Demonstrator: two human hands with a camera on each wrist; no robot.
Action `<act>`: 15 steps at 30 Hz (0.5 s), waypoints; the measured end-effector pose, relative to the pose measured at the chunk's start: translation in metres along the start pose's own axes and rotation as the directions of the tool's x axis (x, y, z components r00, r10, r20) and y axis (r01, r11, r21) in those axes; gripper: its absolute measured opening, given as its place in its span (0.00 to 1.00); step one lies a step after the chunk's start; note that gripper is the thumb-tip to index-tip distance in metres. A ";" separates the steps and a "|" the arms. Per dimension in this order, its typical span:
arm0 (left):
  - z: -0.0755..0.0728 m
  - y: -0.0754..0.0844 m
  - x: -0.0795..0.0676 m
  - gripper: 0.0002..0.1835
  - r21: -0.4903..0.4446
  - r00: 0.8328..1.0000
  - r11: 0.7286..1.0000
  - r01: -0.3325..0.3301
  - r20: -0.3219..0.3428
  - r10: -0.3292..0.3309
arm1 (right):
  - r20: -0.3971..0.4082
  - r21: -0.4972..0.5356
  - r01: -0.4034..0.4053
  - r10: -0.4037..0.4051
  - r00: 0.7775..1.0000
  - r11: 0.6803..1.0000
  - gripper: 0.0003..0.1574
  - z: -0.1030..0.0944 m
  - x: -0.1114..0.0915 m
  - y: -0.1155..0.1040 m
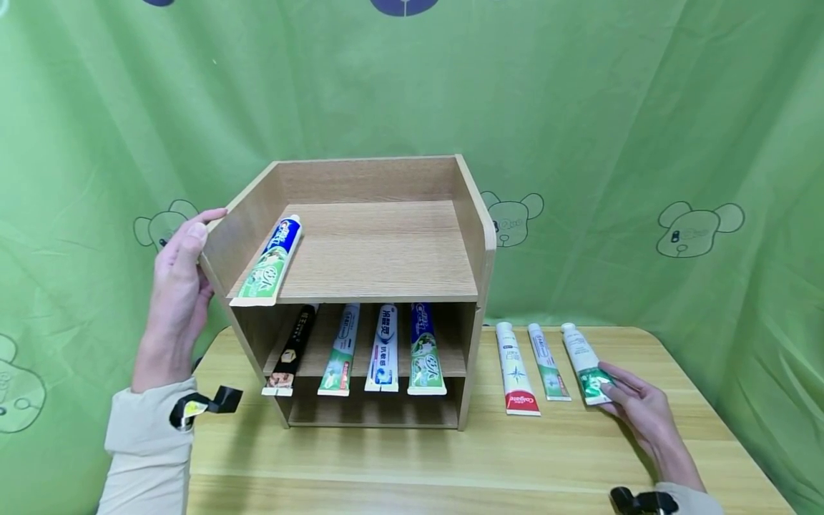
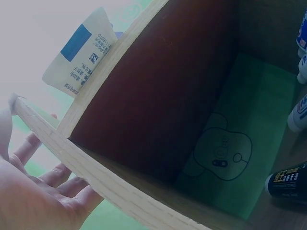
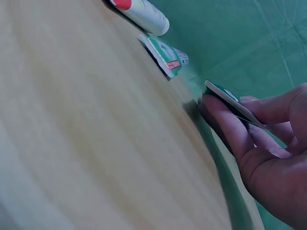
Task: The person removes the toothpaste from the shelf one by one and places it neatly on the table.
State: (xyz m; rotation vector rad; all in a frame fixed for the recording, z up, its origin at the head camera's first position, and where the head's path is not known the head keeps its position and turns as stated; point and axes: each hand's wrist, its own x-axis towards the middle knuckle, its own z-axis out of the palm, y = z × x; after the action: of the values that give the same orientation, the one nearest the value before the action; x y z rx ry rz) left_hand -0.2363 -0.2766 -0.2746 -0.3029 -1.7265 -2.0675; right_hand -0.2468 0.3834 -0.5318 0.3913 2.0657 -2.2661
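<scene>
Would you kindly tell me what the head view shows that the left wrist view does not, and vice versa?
Only the head view shows the right hand pinching a green-and-white tube.
Only the left wrist view shows a square code on the underside of the top tube.
Both show the left hand holding the wooden shelf, and the black tube.

I'm seeing pale beige sleeves (image 1: 148, 447) and black wrist mounts (image 1: 226, 400); the left mount is carrying a yellow label (image 1: 193, 408).
</scene>
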 end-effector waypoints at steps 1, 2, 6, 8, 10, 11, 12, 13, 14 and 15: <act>0.000 0.000 0.000 0.23 -0.001 1.000 1.000 0.000 0.000 0.000 | -0.003 -0.013 -0.001 0.001 1.000 1.000 0.36 0.000 0.001 0.001; 0.000 0.000 0.000 0.23 -0.002 1.000 1.000 0.001 0.000 -0.001 | -0.004 -0.031 -0.001 0.001 1.000 1.000 0.36 0.000 0.001 0.002; 0.000 0.000 0.000 0.23 -0.001 1.000 1.000 -0.002 0.001 0.002 | -0.003 -0.094 0.001 -0.001 1.000 0.996 0.37 0.001 0.002 0.003; 0.001 0.001 0.000 0.23 0.000 1.000 1.000 -0.001 0.001 0.001 | 0.002 -0.109 0.006 -0.006 1.000 0.994 0.36 0.000 0.003 0.003; 0.001 0.001 0.000 0.24 0.001 1.000 1.000 0.001 0.002 -0.001 | 0.001 -0.113 0.010 -0.010 1.000 0.994 0.36 0.000 0.003 0.002; 0.001 0.001 0.000 0.24 0.002 1.000 1.000 0.004 0.002 -0.004 | 0.002 -0.124 0.016 -0.016 1.000 0.992 0.36 0.000 0.003 0.002; 0.001 0.001 0.000 0.24 0.004 1.000 1.000 0.006 0.002 -0.006 | 0.001 -0.130 0.019 -0.019 1.000 0.991 0.35 0.000 0.002 0.002; 0.000 0.001 0.000 0.24 0.004 1.000 1.000 0.008 0.002 -0.008 | 0.001 -0.142 0.024 -0.024 1.000 0.990 0.35 0.000 0.002 0.002; 0.000 0.001 0.000 0.24 0.004 1.000 1.000 0.009 0.001 -0.009 | 0.000 -0.162 0.029 -0.029 1.000 0.986 0.34 0.000 0.002 0.002; 0.000 0.001 -0.001 0.24 0.005 1.000 1.000 0.009 0.000 -0.009 | 0.002 -0.189 0.037 -0.037 0.999 0.981 0.34 0.001 0.002 0.002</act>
State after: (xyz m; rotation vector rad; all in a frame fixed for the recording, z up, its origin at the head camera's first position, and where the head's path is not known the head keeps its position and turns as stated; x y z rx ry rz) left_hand -0.2355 -0.2764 -0.2741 -0.2949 -1.7362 -2.0689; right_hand -0.2487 0.3830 -0.5338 0.3461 2.2823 -2.0630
